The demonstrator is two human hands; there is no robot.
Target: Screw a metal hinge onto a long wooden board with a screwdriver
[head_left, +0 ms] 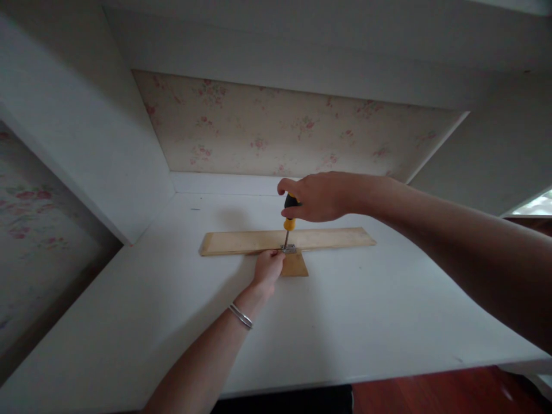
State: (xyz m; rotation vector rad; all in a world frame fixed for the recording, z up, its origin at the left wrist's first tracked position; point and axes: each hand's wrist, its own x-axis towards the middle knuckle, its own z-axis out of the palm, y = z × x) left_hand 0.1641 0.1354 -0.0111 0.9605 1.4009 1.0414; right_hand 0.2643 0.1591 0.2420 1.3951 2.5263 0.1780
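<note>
A long wooden board (328, 237) lies flat on the white desk (353, 310), with a small wooden piece (295, 265) butted against its near edge. A small metal hinge (289, 249) bridges the two. My right hand (317, 196) is wrapped round the black and yellow handle of a screwdriver (289, 218), which stands upright with its tip on the hinge. My left hand (268, 268), with bracelets on its wrist, is closed at the hinge's left side, fingertips pinching or steadying it and the small piece.
The desk sits in a white alcove with a side panel (107, 155) at left, a shelf underside (302, 52) overhead and floral wallpaper (280, 129) behind. Red-brown floor (431, 394) shows beyond the desk's near edge.
</note>
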